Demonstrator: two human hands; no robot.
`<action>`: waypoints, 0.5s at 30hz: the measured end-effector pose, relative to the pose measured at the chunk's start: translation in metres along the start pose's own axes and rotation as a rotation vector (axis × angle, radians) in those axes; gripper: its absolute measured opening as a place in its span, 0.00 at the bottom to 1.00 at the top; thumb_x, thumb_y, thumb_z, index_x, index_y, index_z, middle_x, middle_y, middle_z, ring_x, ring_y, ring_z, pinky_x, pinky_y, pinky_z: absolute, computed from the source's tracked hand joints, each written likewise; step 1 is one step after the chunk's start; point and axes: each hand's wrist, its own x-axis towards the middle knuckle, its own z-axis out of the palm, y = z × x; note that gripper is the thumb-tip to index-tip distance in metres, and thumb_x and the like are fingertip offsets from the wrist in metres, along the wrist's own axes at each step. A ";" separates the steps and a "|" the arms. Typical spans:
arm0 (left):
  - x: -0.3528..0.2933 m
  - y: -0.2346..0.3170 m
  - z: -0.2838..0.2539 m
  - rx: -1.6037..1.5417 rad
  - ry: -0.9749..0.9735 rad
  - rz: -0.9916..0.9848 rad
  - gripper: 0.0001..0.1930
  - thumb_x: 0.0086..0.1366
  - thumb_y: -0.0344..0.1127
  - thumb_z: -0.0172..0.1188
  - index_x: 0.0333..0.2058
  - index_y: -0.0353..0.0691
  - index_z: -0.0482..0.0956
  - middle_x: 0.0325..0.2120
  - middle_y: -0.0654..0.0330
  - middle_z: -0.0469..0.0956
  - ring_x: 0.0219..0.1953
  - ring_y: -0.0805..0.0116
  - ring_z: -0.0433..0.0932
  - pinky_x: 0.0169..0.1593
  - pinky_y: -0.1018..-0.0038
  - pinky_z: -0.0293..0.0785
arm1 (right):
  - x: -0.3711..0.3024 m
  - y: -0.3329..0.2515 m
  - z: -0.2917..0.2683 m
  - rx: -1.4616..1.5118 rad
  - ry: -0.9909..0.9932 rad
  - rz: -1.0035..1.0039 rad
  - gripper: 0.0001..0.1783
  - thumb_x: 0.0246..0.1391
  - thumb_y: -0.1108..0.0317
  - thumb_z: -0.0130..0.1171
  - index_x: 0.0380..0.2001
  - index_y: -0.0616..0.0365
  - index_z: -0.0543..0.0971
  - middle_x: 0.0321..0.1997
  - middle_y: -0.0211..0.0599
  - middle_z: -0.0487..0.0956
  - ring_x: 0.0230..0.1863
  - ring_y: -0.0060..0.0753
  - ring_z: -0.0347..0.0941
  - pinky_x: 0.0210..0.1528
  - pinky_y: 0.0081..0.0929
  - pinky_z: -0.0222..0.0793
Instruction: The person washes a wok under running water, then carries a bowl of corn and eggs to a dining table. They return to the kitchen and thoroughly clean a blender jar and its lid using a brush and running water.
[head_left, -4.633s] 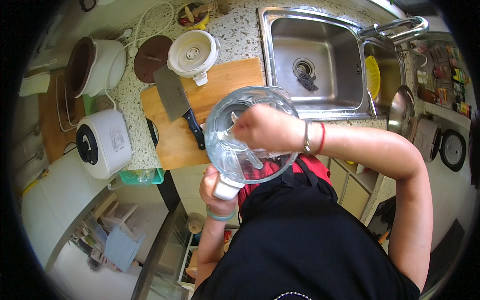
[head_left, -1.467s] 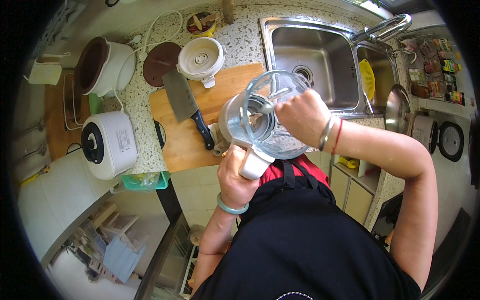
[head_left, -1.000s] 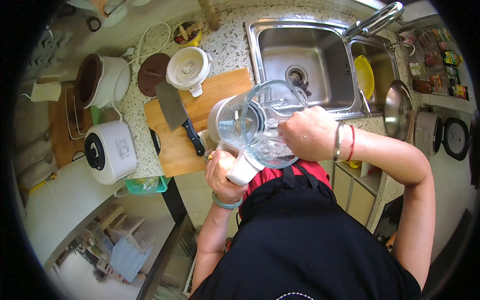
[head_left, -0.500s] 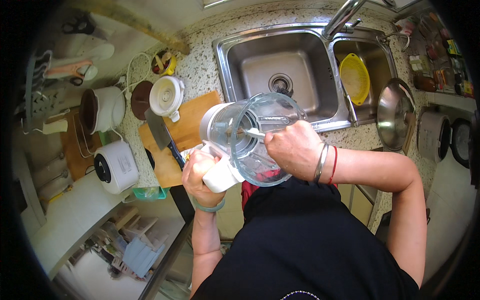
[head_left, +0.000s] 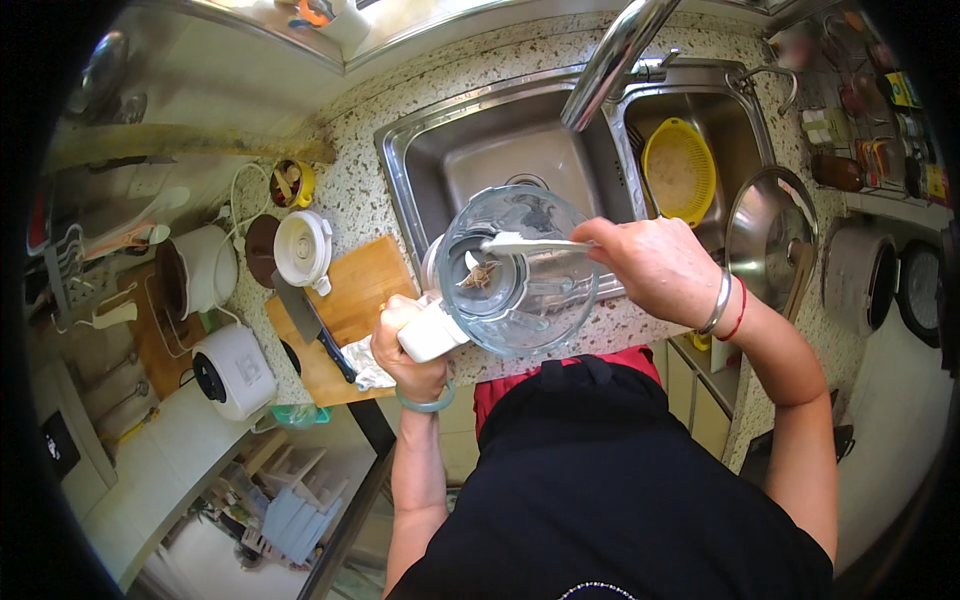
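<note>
The left hand was clenched around the white handle of a clear blender jug, which was tilted so that its open mouth faced up toward the head. The jug was held at the front edge of the speckled counter, partly in front of the double-basin sink. Down at its base sat a metal blade, with brown scraps beside it.

The right hand pinched the end of a slim white brush between thumb and fingers. The brush reached across the jug's mouth, its head above the blade — whether it touched the inner wall, I could not tell.

A green bangle circled the left wrist; a silver bangle and a red cord, 2 bands in all, circled the right. To the left, a black-handled cleaver lay on a wooden cutting board, near a crumpled white cloth. A yellow strainer sat in the right basin.
</note>
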 end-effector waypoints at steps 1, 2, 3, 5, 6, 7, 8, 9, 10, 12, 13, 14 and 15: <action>-0.001 -0.006 0.004 -0.009 0.005 -0.016 0.11 0.54 0.22 0.60 0.27 0.40 0.66 0.23 0.62 0.68 0.28 0.70 0.67 0.34 0.75 0.64 | -0.003 0.007 -0.001 0.083 -0.011 0.044 0.08 0.57 0.70 0.53 0.40 0.58 0.71 0.23 0.43 0.78 0.28 0.49 0.76 0.28 0.42 0.68; 0.000 -0.009 0.009 -0.020 0.005 -0.034 0.11 0.53 0.22 0.61 0.27 0.40 0.66 0.23 0.62 0.69 0.28 0.70 0.67 0.34 0.75 0.64 | -0.004 0.013 -0.001 0.091 0.024 0.041 0.08 0.56 0.71 0.53 0.39 0.58 0.71 0.23 0.43 0.77 0.28 0.49 0.76 0.29 0.42 0.68; 0.002 -0.010 0.016 -0.014 0.001 -0.047 0.10 0.54 0.22 0.60 0.27 0.41 0.66 0.24 0.62 0.69 0.28 0.70 0.67 0.34 0.76 0.64 | -0.005 0.019 0.003 0.098 0.059 0.038 0.08 0.55 0.72 0.53 0.39 0.58 0.70 0.24 0.43 0.77 0.28 0.49 0.75 0.30 0.42 0.68; 0.008 -0.012 0.030 -0.004 -0.022 -0.054 0.11 0.53 0.23 0.60 0.27 0.41 0.66 0.24 0.62 0.69 0.28 0.71 0.68 0.34 0.76 0.64 | -0.005 0.026 0.005 0.043 0.129 0.050 0.07 0.51 0.75 0.53 0.35 0.58 0.69 0.24 0.42 0.75 0.29 0.49 0.74 0.32 0.41 0.67; 0.011 -0.013 0.035 0.002 -0.033 -0.055 0.11 0.53 0.23 0.60 0.27 0.41 0.66 0.24 0.62 0.69 0.28 0.71 0.68 0.34 0.76 0.64 | -0.004 0.031 0.004 0.019 0.182 0.048 0.08 0.49 0.75 0.54 0.33 0.58 0.70 0.24 0.41 0.74 0.28 0.48 0.74 0.32 0.41 0.67; 0.009 -0.019 0.039 -0.044 -0.045 -0.060 0.11 0.52 0.22 0.61 0.27 0.40 0.66 0.24 0.62 0.68 0.28 0.72 0.67 0.34 0.77 0.64 | -0.003 0.037 0.004 -0.005 0.235 0.047 0.08 0.47 0.74 0.55 0.32 0.57 0.70 0.23 0.40 0.74 0.28 0.48 0.74 0.31 0.40 0.68; 0.011 -0.021 0.044 -0.041 -0.033 -0.054 0.11 0.50 0.22 0.60 0.27 0.40 0.66 0.23 0.62 0.68 0.26 0.72 0.67 0.33 0.77 0.63 | -0.004 0.044 0.005 -0.031 0.289 0.046 0.08 0.45 0.73 0.56 0.30 0.56 0.70 0.22 0.39 0.74 0.27 0.47 0.74 0.30 0.40 0.68; 0.013 -0.022 0.050 -0.038 -0.022 -0.049 0.11 0.49 0.21 0.60 0.27 0.40 0.66 0.22 0.62 0.68 0.25 0.71 0.67 0.31 0.77 0.63 | -0.006 0.052 0.010 0.103 0.308 0.121 0.09 0.43 0.72 0.58 0.27 0.55 0.69 0.22 0.39 0.73 0.26 0.46 0.74 0.27 0.38 0.68; 0.014 -0.023 0.055 -0.035 -0.010 -0.043 0.11 0.48 0.20 0.59 0.27 0.40 0.66 0.21 0.61 0.68 0.23 0.71 0.67 0.29 0.77 0.62 | -0.007 0.059 0.010 0.116 0.309 0.126 0.09 0.44 0.71 0.59 0.27 0.55 0.69 0.22 0.40 0.73 0.25 0.45 0.74 0.26 0.37 0.67; 0.018 -0.021 0.064 -0.042 -0.008 -0.070 0.11 0.48 0.19 0.58 0.27 0.40 0.66 0.21 0.62 0.68 0.24 0.72 0.67 0.30 0.77 0.62 | -0.010 0.072 0.006 0.129 0.320 0.140 0.09 0.45 0.70 0.60 0.26 0.55 0.69 0.21 0.41 0.73 0.24 0.45 0.74 0.24 0.37 0.67; 0.018 -0.020 0.068 -0.046 -0.007 -0.084 0.11 0.49 0.19 0.58 0.27 0.40 0.66 0.21 0.63 0.68 0.24 0.72 0.67 0.30 0.78 0.62 | -0.010 0.081 0.010 0.164 0.383 0.116 0.10 0.48 0.68 0.62 0.23 0.56 0.69 0.19 0.41 0.72 0.21 0.46 0.72 0.22 0.36 0.65; 0.020 -0.019 0.073 -0.057 -0.002 -0.092 0.11 0.49 0.19 0.58 0.27 0.40 0.66 0.21 0.63 0.67 0.24 0.73 0.66 0.30 0.78 0.62 | -0.010 0.093 0.017 0.233 0.427 0.131 0.12 0.50 0.68 0.62 0.21 0.56 0.69 0.18 0.41 0.71 0.19 0.44 0.70 0.22 0.35 0.63; 0.020 -0.019 0.077 -0.069 0.004 -0.101 0.11 0.49 0.19 0.58 0.27 0.40 0.66 0.21 0.63 0.67 0.25 0.73 0.66 0.30 0.78 0.62 | -0.010 0.105 0.023 0.302 0.468 0.143 0.13 0.51 0.68 0.62 0.20 0.57 0.68 0.17 0.41 0.70 0.18 0.43 0.68 0.21 0.33 0.62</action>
